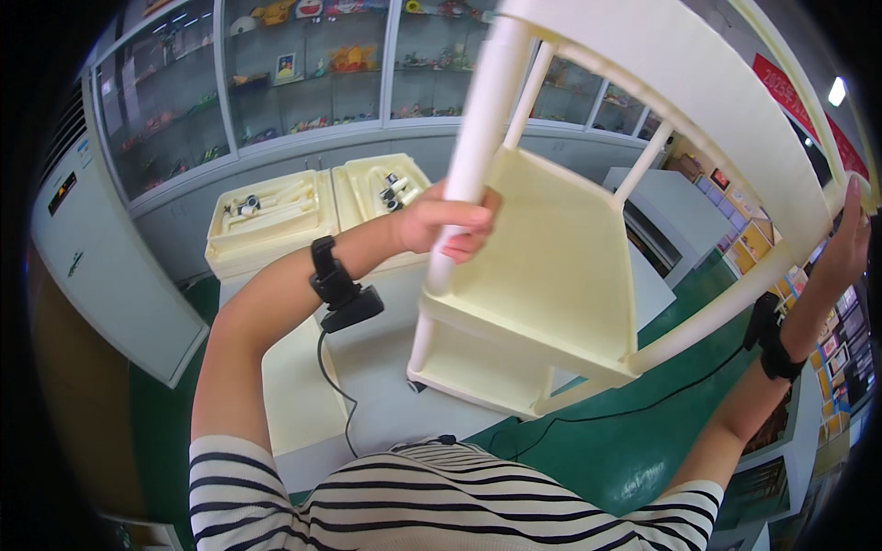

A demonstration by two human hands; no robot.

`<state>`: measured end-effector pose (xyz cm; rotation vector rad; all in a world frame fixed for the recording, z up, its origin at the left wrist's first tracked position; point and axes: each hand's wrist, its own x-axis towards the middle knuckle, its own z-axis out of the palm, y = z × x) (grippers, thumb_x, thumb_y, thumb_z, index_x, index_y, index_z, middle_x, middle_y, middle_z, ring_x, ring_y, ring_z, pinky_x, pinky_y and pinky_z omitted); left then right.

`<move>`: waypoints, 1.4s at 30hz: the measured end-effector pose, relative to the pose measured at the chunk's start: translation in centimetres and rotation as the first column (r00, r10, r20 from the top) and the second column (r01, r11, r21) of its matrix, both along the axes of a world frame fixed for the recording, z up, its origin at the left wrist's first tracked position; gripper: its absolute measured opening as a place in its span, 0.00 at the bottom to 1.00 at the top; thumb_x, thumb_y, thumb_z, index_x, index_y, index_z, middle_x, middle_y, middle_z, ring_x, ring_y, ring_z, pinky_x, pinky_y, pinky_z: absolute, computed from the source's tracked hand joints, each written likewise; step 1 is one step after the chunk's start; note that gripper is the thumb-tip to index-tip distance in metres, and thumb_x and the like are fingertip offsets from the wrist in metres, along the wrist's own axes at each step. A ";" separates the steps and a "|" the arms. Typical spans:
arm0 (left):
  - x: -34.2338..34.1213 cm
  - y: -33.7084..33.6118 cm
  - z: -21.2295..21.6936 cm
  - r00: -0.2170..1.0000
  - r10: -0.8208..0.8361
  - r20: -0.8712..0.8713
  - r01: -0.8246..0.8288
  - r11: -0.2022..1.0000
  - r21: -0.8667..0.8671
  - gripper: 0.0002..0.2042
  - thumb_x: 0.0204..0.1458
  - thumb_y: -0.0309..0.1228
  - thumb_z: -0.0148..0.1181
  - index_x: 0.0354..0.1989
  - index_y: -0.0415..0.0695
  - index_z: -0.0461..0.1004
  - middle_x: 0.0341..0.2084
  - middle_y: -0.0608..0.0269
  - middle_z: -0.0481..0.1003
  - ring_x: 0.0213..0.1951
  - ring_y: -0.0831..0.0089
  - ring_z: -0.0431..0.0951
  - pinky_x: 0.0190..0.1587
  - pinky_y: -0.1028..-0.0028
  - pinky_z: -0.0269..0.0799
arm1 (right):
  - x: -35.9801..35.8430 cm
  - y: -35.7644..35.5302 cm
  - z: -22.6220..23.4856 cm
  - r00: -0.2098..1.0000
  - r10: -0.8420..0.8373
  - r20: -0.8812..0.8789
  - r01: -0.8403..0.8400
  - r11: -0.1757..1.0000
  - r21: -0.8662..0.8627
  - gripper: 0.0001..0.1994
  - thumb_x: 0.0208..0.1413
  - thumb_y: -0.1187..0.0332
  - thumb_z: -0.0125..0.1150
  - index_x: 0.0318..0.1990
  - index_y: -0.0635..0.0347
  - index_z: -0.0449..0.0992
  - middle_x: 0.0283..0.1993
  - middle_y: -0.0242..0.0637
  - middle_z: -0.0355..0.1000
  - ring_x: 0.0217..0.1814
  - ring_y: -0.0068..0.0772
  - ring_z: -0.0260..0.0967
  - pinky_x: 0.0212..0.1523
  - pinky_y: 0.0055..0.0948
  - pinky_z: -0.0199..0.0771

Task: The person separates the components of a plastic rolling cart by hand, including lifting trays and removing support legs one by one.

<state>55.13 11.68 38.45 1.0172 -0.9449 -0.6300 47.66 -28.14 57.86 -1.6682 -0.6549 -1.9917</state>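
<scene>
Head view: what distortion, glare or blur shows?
Head view: fisheye bending curves the display cabinet, and the corners go black; head view: the ceiling lamp glares, the green floor reflects a bright patch; head view: the cream rack has a soft-looking upper left post.

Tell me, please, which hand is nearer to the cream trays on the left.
Left. The left hand grips a post of the cream cart just right of the trays; the right hand is at the cart's far right side, well away.
</scene>
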 end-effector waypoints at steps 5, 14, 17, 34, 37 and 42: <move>2.7 4.1 -1.2 0.956 0.293 0.013 -0.290 0.950 -0.114 0.15 0.49 0.39 0.54 0.19 0.43 0.61 0.09 0.67 0.56 0.11 0.80 0.56 0.14 0.79 0.53 | 0.4 0.9 -0.1 0.868 0.310 -0.388 -0.340 0.940 -0.011 0.25 0.55 0.49 0.47 0.45 0.65 0.66 0.31 0.35 0.68 0.27 0.18 0.65 0.26 0.16 0.65; 4.1 4.9 0.1 0.392 0.893 0.220 -0.917 0.397 0.025 0.18 0.53 0.45 0.49 0.35 0.39 0.62 0.17 0.63 0.65 0.22 0.71 0.69 0.29 0.74 0.67 | 3.4 4.8 -0.6 0.792 0.262 -0.551 -0.493 0.808 -0.324 0.29 0.55 0.45 0.44 0.47 0.65 0.67 0.35 0.34 0.68 0.40 0.22 0.64 0.40 0.20 0.61; 5.4 5.2 1.1 -0.116 0.881 0.459 -0.992 -0.130 -0.001 0.20 0.52 0.42 0.50 0.42 0.37 0.59 0.28 0.56 0.67 0.32 0.64 0.71 0.41 0.70 0.66 | 6.3 3.9 0.4 0.717 0.365 -0.594 -0.598 0.760 -0.254 0.25 0.57 0.50 0.44 0.47 0.66 0.68 0.40 0.35 0.68 0.44 0.22 0.62 0.46 0.21 0.58; -7.4 -12.2 22.5 -0.123 0.636 0.762 -0.890 0.268 -0.368 0.31 0.45 0.56 0.51 0.32 0.31 0.73 0.30 0.43 0.74 0.32 0.56 0.75 0.37 0.67 0.70 | 4.7 10.4 1.3 0.562 0.421 -0.712 -0.746 0.629 -0.217 0.20 0.47 0.58 0.63 0.40 0.67 0.72 0.31 0.32 0.72 0.32 0.16 0.68 0.36 0.17 0.66; -8.6 -12.1 23.1 -0.117 0.642 0.757 -0.923 0.211 -0.321 0.31 0.46 0.55 0.52 0.30 0.31 0.73 0.32 0.43 0.74 0.33 0.57 0.75 0.38 0.67 0.70 | 5.3 11.3 0.9 0.662 0.467 -0.585 -0.703 0.658 -0.270 0.19 0.46 0.57 0.63 0.38 0.65 0.74 0.27 0.33 0.73 0.28 0.16 0.69 0.31 0.18 0.67; -8.2 -12.4 22.5 -0.237 0.671 0.703 -0.872 0.171 -0.458 0.29 0.47 0.54 0.52 0.29 0.32 0.74 0.29 0.45 0.74 0.34 0.57 0.75 0.39 0.68 0.68 | 6.2 11.7 0.7 0.819 0.409 -0.403 -0.551 0.756 -0.353 0.21 0.42 0.50 0.64 0.36 0.58 0.77 0.19 0.32 0.72 0.20 0.22 0.70 0.23 0.19 0.65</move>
